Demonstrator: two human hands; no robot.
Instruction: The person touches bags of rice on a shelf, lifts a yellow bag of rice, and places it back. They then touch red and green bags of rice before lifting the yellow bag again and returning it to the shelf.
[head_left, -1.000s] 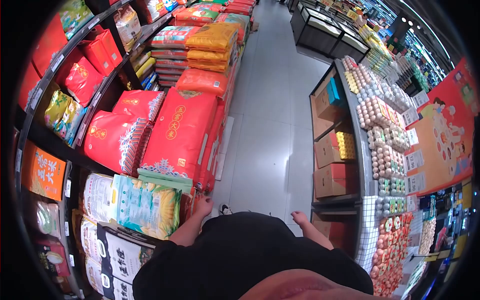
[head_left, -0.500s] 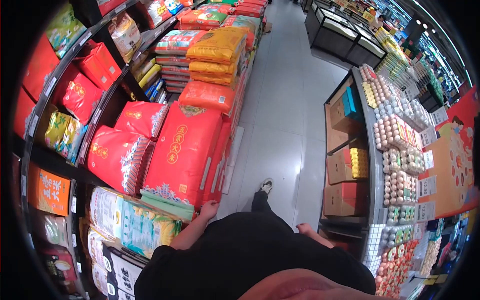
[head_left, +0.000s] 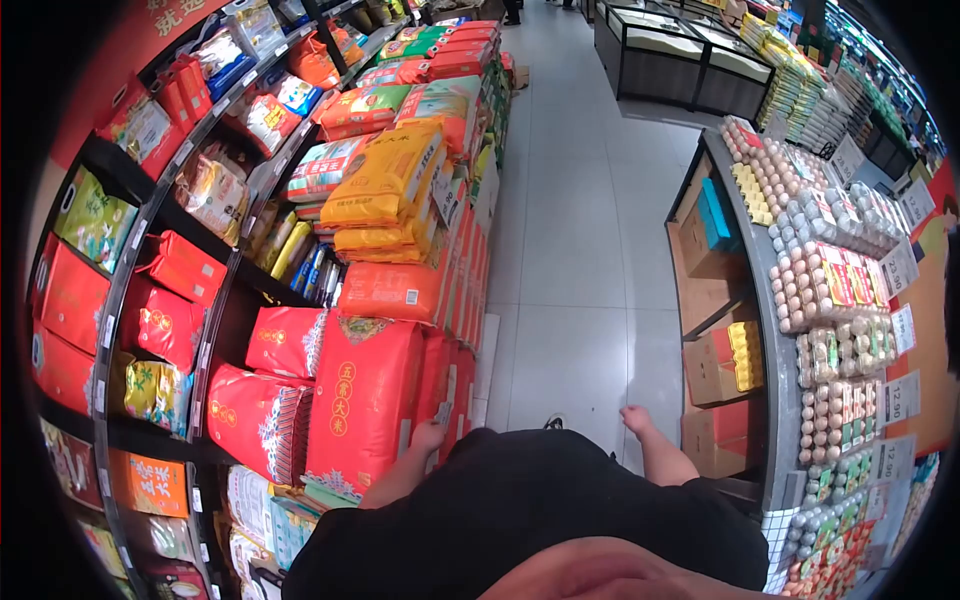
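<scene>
My left hand (head_left: 428, 435) hangs at my side with its fingers curled in, holding nothing that shows. It overlaps the edge of the stacked red rice sacks (head_left: 362, 390) in this view. My right hand (head_left: 634, 418) is held out over the aisle floor, loosely fisted and with no object in it. To its right stands the egg display, with cardboard boxes (head_left: 715, 435) on the shelf below. One of my shoes (head_left: 554, 423) shows just past my black shirt.
Yellow rice bags (head_left: 380, 185) top the sack pile on the left, beside black shelving (head_left: 225, 262). Packed eggs (head_left: 830, 285) line the counter on the right. Tiled floor (head_left: 570, 230) runs between them toward black-sided display bins (head_left: 660, 70).
The view has shifted along the aisle and tilted up, showing more of the far shelves. My right hand has swung forward and higher into view; my forward foot is now mostly hidden beneath me.
</scene>
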